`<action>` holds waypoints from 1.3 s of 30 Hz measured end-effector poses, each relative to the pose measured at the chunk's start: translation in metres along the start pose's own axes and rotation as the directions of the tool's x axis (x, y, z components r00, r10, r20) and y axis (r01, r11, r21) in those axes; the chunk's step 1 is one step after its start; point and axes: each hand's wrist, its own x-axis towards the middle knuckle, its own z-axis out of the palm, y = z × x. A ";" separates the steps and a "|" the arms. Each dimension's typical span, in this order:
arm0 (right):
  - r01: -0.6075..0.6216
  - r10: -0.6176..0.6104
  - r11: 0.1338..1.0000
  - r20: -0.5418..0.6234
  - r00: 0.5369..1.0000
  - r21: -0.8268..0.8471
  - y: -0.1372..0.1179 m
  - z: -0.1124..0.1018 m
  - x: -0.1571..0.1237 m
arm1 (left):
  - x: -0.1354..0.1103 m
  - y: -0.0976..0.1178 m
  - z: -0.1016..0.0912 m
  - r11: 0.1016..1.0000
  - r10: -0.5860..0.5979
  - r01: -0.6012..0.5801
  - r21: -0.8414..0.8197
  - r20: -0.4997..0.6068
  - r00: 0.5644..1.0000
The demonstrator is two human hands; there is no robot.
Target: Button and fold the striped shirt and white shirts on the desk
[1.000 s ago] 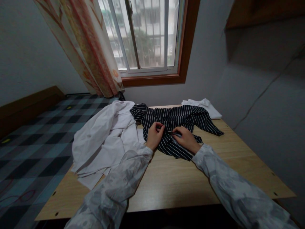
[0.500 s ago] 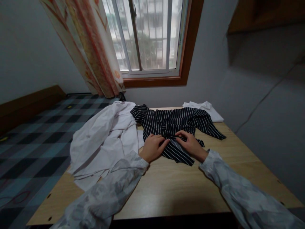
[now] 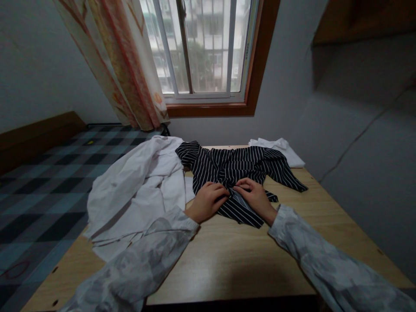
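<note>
Pale wood-grain table (image 3: 247,264), blue-and-black checked bed (image 3: 61,173) alongside its left edge. Large crumpled white cloth garment (image 3: 136,186) covers most of the table's left edge; left sleeve in grey-white camouflage-like print (image 3: 139,260) crosses over its near part. Folded white cloth (image 3: 289,154) sits at the far right corner. Window with brown wooden frame (image 3: 253,86) is past the far edge, cream-and-red patterned curtain (image 3: 130,65) on its left.

Black garment with thin white stripes (image 3: 240,160) lies rumpled from mid-table to the far edge, one sleeve out toward the right edge, the other meeting the white garment. Both hands partly cover its near half.

Left hand (image 3: 209,200): palm down, fingers curled with a small gap to the thumb, tips on the striped fabric; can't tell if they grip it. Right hand (image 3: 255,197): thumb and index pinched together on the same fabric, just beside the left fingertips.

Vs 1.0 s ago: left hand is flatter and nearer the front edge; the raised pinch is gone. Vs 0.5 s ago: fingertips of both hands slightly closer together; garments basically unmoved.
</note>
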 end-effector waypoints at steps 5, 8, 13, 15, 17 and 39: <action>0.135 -0.142 0.974 -0.027 0.989 -0.181 -0.007 0.005 0.003 | -0.003 0.001 0.001 0.999 -0.005 0.008 0.041 -0.064 0.998; 0.223 -0.234 0.944 -0.019 0.972 -0.242 -0.012 0.011 0.004 | -0.003 0.004 0.001 0.997 -0.029 0.037 0.075 -0.095 0.995; 0.156 -0.160 0.973 -0.007 0.987 -0.167 -0.010 0.016 0.004 | -0.002 0.005 0.002 0.997 -0.049 0.053 0.063 -0.066 0.997; 0.125 -0.127 0.982 -0.003 0.992 -0.142 -0.010 0.015 0.004 | -0.001 0.004 0.002 0.997 -0.051 0.053 0.052 -0.040 0.998; 0.110 -0.109 0.987 0.007 0.994 -0.118 -0.011 0.014 0.003 | -0.001 0.004 0.002 0.998 -0.060 0.061 0.031 -0.031 0.998; 0.040 -0.048 0.997 -0.113 0.992 -0.071 -0.018 0.023 -0.003 | 0.002 0.000 0.011 0.946 -0.279 0.243 -0.213 -0.163 0.946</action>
